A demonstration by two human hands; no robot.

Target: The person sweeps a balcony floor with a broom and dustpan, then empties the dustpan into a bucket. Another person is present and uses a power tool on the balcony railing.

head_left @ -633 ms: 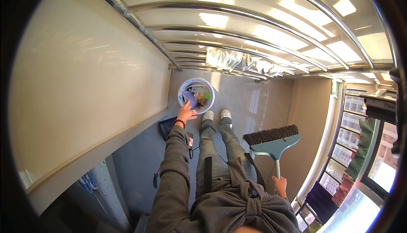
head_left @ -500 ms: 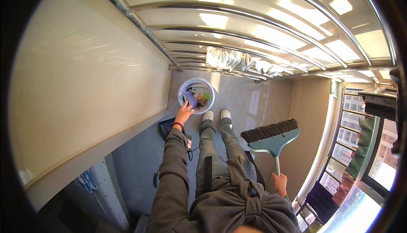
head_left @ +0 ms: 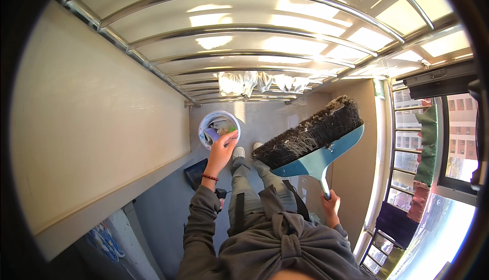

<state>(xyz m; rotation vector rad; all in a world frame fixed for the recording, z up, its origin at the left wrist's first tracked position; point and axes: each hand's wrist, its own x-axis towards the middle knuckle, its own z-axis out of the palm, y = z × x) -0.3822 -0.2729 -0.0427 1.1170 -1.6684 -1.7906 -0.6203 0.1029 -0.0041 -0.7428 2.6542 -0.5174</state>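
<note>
My right hand (head_left: 331,206) is closed around the pale handle of a broom (head_left: 318,165), holding its blue-green head up in front of my legs. Dark bristles, matted with grey-brown fluff and hair, face away from me. My left hand (head_left: 221,152) is at the near right side of a round white bin (head_left: 201,134), its fingers bent and drawn together. Whether anything is between the fingertips is too small to tell. Inside the bin lie crumpled papers, a purple piece (head_left: 210,136) and something green, partly hidden by the hand.
A dark dustpan (head_left: 195,174) rests on the floor left of my legs. Metal rails (head_left: 224,27) cross the far side, with pale cloths (head_left: 249,82) hanging there. A wall (head_left: 102,127) stands at left; a window with hanging green, pink and purple cloths (head_left: 427,137) is on the right.
The broom head has risen closer to me and tilted, its fluff-laden bristles now plain. My left hand has moved from the bin's near rim toward its right side, fingers drawing together.
</note>
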